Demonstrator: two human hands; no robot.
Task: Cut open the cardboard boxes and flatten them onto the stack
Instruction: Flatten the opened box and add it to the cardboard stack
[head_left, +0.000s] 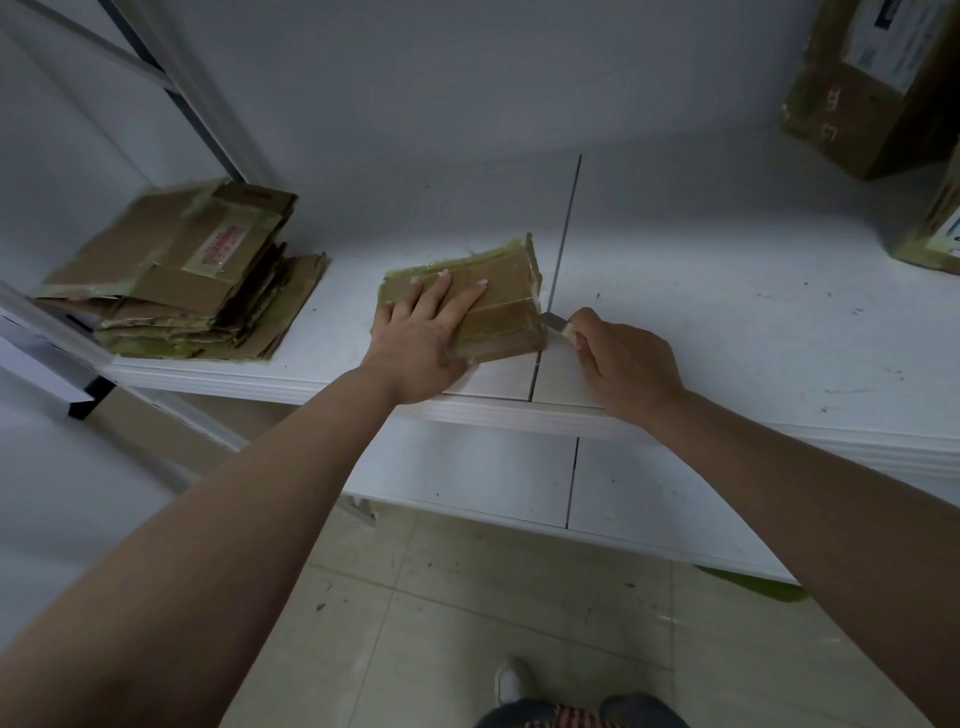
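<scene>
A small taped cardboard box (506, 306) lies on the white shelf (701, 312) near its front edge. My left hand (423, 345) presses flat on top of it, fingers spread. My right hand (621, 356) is closed around a small knife (555, 322), whose blade touches the box's right side. A stack of flattened cardboard (176, 280) rests at the shelf's left end.
Two taped boxes stand at the back right: one (862, 88) against the wall, another (937, 228) cut off by the frame edge. A metal shelf upright (197, 98) rises at the left. A lower shelf and tiled floor lie below.
</scene>
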